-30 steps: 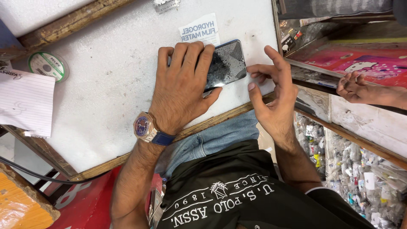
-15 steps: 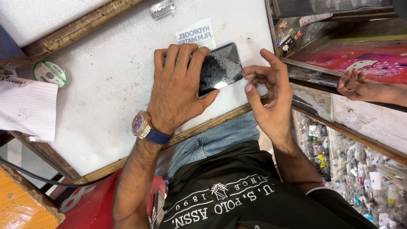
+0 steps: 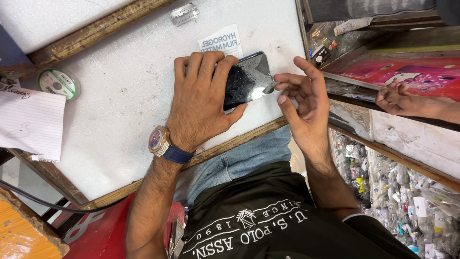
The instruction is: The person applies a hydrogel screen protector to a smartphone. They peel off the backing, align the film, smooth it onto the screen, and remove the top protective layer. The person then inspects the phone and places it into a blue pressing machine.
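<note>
Landmark: dark phone (image 3: 249, 80), lying flat on the white counter (image 3: 110, 100), close to the counter's wooden front edge strip (image 3: 239, 140).
Phone axis: long axis runs roughly left-right in the head view, tilted a little so the exposed end sits higher and points toward the right hand (image 3: 302, 100); the other end is hidden under the left hand (image 3: 199, 103).
Phone look: black, glossy glass face up, rounded corners; surface speckled with fine droplets or dust, with a bright glare patch near the exposed end. Whether it is front or back glass, cannot tell.
Left hand: laid palm-down over the phone's covered half, fingers spread flat and pressing, thumb along the phone's near edge. Not curled round it; pinning it to the counter.
Wrist: watch (image 3: 158, 140) with a metal case and blue strap, on the left wrist, toward the person from the phone.
Right hand: open, fingers loosely bent, fingertips (image 3: 280, 79) at the phone's exposed end; touching or just shy of it, cannot tell. Holds nothing visible.
Beyond the phone: white printed paper slip (image 3: 221, 42), touching or tucked under the phone's far edge; farther out, a razor blade (image 3: 184, 13).
Far left of the phone: round green-rimmed reel (image 3: 58, 83) and a ruled paper sheet (image 3: 29, 124), well apart from it.
Right of the phone: another person's hand (image 3: 395, 96), resting on a pink surface past the counter's edge.
</note>
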